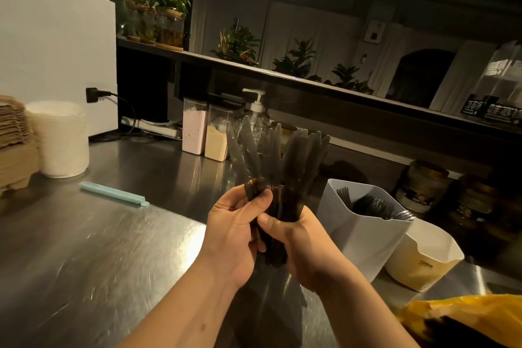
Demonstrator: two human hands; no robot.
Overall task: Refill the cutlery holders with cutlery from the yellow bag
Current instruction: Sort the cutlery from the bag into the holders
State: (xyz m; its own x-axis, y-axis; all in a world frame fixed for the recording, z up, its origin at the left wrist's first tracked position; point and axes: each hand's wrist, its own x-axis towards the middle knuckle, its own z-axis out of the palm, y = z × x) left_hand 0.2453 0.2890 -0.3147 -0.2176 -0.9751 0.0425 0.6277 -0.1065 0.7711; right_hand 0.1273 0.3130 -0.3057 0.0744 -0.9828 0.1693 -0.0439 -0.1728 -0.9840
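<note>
A bundle of black plastic knives (271,161) stands upright above the steel counter (113,234), blades fanned out at the top. My left hand (234,232) grips the handles from the left, and my right hand (299,246) grips them from the right. Just right of my hands stands a white cutlery holder (364,237) with black forks (372,203) in it. A second, cream holder (423,265) sits beside it to the right. The yellow bag (463,319) lies at the bottom right corner, open, with dark cutlery showing inside.
A light blue bag clip (113,193) lies on the counter to the left. Stacked white lids (60,138) and brown trays (14,144) stand at far left. Two powder canisters (206,135) and a pump bottle (255,113) stand behind the knives. Jars (423,186) sit at right.
</note>
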